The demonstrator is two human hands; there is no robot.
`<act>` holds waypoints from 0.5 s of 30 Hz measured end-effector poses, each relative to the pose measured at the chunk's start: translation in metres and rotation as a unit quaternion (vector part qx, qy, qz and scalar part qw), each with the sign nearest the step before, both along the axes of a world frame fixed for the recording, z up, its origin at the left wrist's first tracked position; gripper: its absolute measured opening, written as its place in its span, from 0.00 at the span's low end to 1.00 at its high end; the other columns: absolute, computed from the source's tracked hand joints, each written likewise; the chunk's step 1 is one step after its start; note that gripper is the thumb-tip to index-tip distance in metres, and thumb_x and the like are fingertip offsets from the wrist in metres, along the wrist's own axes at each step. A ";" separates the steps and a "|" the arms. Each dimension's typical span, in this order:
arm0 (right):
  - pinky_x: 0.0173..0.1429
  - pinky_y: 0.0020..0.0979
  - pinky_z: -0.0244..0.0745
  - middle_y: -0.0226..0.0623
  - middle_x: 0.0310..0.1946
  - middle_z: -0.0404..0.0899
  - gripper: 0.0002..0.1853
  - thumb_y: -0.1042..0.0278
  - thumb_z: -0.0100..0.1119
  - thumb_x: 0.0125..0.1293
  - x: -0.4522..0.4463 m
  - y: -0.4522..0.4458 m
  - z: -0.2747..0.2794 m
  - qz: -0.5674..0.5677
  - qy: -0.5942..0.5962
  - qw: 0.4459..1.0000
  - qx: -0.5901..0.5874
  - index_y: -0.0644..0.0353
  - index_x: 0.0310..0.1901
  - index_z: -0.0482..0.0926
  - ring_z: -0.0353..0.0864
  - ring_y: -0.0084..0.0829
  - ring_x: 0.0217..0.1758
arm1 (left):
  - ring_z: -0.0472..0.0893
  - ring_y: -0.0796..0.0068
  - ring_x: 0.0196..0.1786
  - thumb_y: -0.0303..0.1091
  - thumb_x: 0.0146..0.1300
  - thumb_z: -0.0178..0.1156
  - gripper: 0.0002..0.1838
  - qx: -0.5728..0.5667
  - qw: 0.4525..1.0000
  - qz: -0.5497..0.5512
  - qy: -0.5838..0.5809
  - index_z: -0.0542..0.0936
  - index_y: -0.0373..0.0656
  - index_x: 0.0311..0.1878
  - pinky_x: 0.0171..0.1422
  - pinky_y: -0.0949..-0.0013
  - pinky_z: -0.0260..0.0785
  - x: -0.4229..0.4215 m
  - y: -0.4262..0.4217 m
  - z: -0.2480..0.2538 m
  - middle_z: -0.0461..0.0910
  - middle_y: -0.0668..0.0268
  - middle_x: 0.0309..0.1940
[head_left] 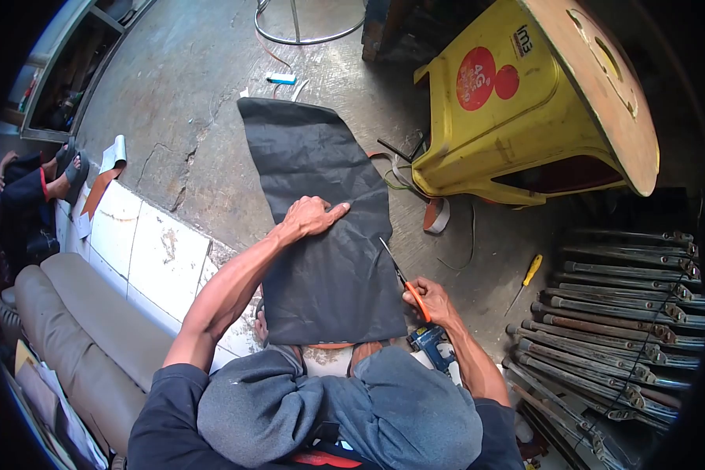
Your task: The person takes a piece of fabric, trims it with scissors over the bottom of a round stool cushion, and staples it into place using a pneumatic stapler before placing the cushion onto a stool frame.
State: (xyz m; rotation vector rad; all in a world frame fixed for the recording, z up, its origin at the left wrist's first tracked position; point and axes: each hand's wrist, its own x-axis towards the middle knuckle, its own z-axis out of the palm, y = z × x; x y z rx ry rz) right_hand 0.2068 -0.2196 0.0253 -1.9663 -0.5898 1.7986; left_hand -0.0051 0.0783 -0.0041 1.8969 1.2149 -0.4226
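Black sheet: lay in front of the person's knees, creased, in one piece. Support under its middle hidden.
Outline: long left side, slanted top, curved upper right edge, near-straight bottom. Looked at least partly shaped; whether these scissors did that, couldn't tell.
Right edge: scissors sat at its lower half, tip over the sheet's margin. No clear slit visible at the blades; looked between cuts, or just short of one.
Right hand: fingers closed round the orange handles. Blades seemed nearly together; exact gap too small to read.
Left hand: pressed on the sheet's middle, one finger stretched toward the right edge, others bent. Pinching a fold or only bearing down, couldn't tell.
Progress: probably midway at best. Rough form was there; no finished item visible, no freshly severed strip identifiable beside the sheet.
Left over: any trimming along the lower right edge, by judgement. No cut line readable on the dark surface, so the remaining amount was unclear.
Nearby: yellow stool tipped over beyond the sheet, yellow-handled screwdriver on the floor to the right, metal rods past it.
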 end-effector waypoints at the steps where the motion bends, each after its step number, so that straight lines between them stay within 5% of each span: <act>1: 0.38 0.27 0.68 0.23 0.29 0.75 0.28 0.44 0.77 0.60 0.001 -0.004 0.001 -0.001 0.003 1.000 0.001 0.60 0.48 0.83 0.71 0.19 0.32 | 0.84 0.42 0.58 0.74 0.67 0.52 0.45 -0.041 0.999 -0.016 0.003 0.87 0.34 0.55 0.65 0.51 0.75 0.001 0.003 0.000 0.86 0.38 0.48; 4: 0.38 0.27 0.69 0.21 0.26 0.73 0.25 0.48 0.78 0.60 -0.002 0.001 0.007 -0.001 -0.072 0.992 0.099 0.62 0.46 0.83 0.70 0.18 0.31 | 0.87 0.46 0.53 0.74 0.67 0.53 0.42 -0.034 0.999 -0.038 -0.016 0.87 0.39 0.56 0.62 0.54 0.77 0.006 -0.002 0.003 0.87 0.42 0.45; 10: 0.41 0.26 0.71 0.21 0.29 0.74 0.25 0.52 0.80 0.58 0.017 0.014 0.032 0.065 -0.063 0.995 0.038 0.63 0.48 0.83 0.71 0.18 0.34 | 0.86 0.51 0.58 0.74 0.70 0.52 0.40 -0.102 0.989 -0.069 -0.076 0.87 0.44 0.59 0.64 0.56 0.75 0.014 0.000 0.027 0.88 0.48 0.52; 15: 0.41 0.26 0.71 0.22 0.31 0.76 0.26 0.53 0.80 0.58 0.027 0.009 0.036 0.086 -0.067 0.991 0.071 0.62 0.50 0.83 0.72 0.18 0.35 | 0.83 0.55 0.63 0.76 0.69 0.50 0.45 -0.183 0.979 -0.064 -0.061 0.86 0.38 0.59 0.68 0.57 0.73 0.010 0.007 0.038 0.86 0.49 0.54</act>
